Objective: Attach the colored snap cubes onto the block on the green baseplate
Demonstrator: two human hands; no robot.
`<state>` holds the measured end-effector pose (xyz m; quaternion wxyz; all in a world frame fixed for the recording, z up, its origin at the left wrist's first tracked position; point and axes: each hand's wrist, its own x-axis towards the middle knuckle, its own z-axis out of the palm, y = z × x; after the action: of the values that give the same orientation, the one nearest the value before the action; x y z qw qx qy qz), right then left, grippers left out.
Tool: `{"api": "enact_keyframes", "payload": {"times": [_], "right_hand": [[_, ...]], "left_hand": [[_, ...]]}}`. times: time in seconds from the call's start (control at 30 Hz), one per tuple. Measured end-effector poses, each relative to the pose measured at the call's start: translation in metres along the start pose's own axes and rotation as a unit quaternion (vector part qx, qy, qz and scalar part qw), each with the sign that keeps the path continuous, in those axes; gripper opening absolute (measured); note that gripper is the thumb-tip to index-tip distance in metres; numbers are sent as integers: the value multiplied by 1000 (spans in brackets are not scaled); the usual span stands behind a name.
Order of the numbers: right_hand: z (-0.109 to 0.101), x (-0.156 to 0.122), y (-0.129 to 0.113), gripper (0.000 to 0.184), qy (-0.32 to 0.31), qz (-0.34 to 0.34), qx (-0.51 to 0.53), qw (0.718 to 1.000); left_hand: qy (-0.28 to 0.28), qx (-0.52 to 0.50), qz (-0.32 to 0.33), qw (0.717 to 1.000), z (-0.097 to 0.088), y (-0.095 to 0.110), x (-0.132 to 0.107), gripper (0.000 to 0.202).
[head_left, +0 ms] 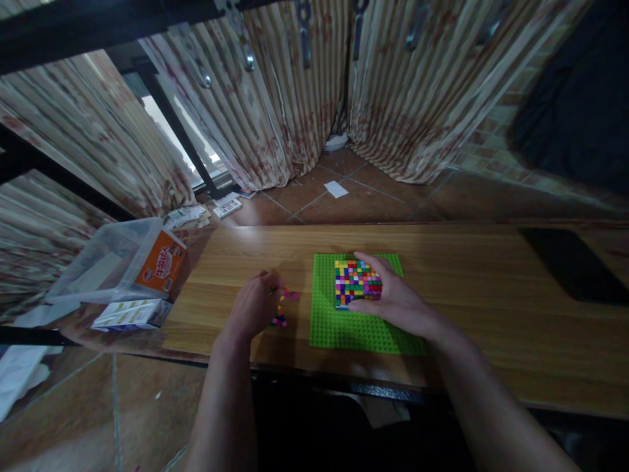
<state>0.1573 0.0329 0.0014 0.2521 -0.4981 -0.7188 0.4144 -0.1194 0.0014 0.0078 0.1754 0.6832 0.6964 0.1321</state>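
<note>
Baseplate [323, 314], lying flat, squared to table [466, 262]

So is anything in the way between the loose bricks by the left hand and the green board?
Nothing I can see, just a strip of table between the loose bricks and the board. The right hand is over the board's right side.

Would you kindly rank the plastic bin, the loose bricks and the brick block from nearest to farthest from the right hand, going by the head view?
1. Brick block: on the green plate, gripped at its edges by the right hand.
2. Loose bricks: on the table, left of the plate, by the left hand.
3. Plastic bin: far left, past the table's end.
</note>
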Motion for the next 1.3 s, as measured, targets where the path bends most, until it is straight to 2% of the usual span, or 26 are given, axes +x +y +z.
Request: {"api": "enact_keyframes", "payload": {"times": [0.1,0.27,0.47,0.6,0.7,0.87,1.3], "right_hand": [[0,0,-2,93,0,3,2,1000],[0,0,-1,90,6,-5,1,1000],[2,0,3,87,19,-28,8,999],[2,0,5,89,15,-24,12,1000],[2,1,6,91,18,-28,15,999],[2,2,6,91,19,-37,11,999],[3,2,8,91,26,-51,8,998]], "left_hand": [[-4,-17,23,1000,-1,3,-2,18],[-22,-28,91,995,2,10,-4,11],[-13,7,98,995,7,19,2,13],[6,-71,131,989,6,31,1,13],[18,-163,135,977,9,45,-2,11],[-5,-261,134,956,19,65,-6,12],[-5,-304,106,947,28,67,-2,10]]}}
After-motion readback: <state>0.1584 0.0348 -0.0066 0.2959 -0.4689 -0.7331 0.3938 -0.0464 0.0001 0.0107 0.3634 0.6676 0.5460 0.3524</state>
